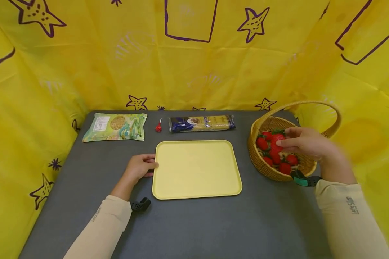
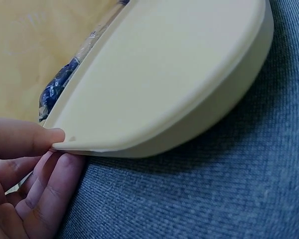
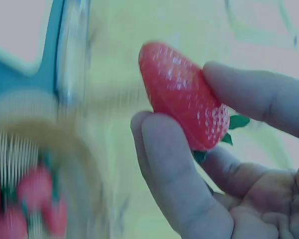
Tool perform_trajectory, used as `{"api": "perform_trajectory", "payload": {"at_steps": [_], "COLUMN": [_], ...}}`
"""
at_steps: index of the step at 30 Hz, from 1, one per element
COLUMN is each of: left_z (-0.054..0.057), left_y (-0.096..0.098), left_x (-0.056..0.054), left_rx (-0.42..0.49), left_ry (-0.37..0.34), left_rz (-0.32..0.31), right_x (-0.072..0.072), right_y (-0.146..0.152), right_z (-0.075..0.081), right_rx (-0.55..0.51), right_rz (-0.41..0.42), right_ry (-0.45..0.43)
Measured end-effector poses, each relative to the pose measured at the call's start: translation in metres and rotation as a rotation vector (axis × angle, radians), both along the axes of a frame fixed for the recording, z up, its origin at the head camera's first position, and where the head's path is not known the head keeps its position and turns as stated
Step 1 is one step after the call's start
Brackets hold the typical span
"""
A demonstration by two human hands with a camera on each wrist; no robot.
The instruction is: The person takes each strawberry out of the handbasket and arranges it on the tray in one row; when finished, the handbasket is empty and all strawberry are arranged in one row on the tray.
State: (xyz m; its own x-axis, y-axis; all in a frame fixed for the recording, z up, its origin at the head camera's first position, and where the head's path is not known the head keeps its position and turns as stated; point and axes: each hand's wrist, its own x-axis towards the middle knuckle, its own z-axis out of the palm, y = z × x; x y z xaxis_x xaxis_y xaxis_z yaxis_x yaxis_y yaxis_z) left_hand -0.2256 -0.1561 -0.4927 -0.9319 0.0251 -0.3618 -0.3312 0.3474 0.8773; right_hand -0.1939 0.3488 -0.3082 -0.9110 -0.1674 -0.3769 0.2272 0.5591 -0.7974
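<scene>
My left hand [image 1: 141, 167] pinches the left rim of a pale yellow tray [image 1: 197, 169], thumb on top and fingers underneath, as the left wrist view shows. The tray bears nothing. At the right, my right hand [image 1: 306, 142] holds a red strawberry [image 3: 182, 94] with green leaves between thumb and fingers, above the wicker basket [image 1: 254, 158]. Several more strawberries [image 1: 284, 168] lie inside that basket, whose tall handle [image 1: 306, 102] arches over them. The right wrist view is blurred around the basket.
Behind the tray lie a bag with a green and blue print [image 1: 129, 126], a red lollipop [image 1: 158, 127] and a clear and blue pack of what looks like noodles [image 1: 202, 123]. Yellow patterned cloth [image 1: 188, 72] hangs around the grey table [image 1: 194, 230].
</scene>
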Motion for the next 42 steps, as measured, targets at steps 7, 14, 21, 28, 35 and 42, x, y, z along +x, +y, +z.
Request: {"api": "perform_trajectory", "payload": {"at_steps": [7, 14, 21, 28, 35, 42], "left_z": [0.0, -0.003, -0.003, -0.003, -0.002, -0.002], "left_y": [0.005, 0.005, 0.003, 0.003, 0.003, 0.002], "left_x": [0.001, 0.003, 0.003, 0.004, 0.003, 0.002], "left_rx": [0.02, 0.014, -0.007, -0.003, 0.0, 0.004], "left_ry": [-0.001, -0.007, -0.005, -0.003, 0.016, 0.019], "left_rz": [0.0, 0.015, 0.034, 0.03, 0.032, 0.036], "right_x": [-0.012, -0.056, -0.087, -0.098, -0.096, -0.094], "right_y": [-0.101, -0.207, -0.285, -0.324, -0.34, -0.344], "right_z": [-0.018, -0.078, -0.127, -0.149, -0.15, -0.149], "right_rx": [-0.05, -0.062, -0.017, 0.102, 0.116, 0.125], "right_rz": [0.169, 0.079, -0.049, -0.114, -0.118, -0.104], "right_ry": [0.013, -0.078, -0.025, 0.036, 0.071, 0.084]}}
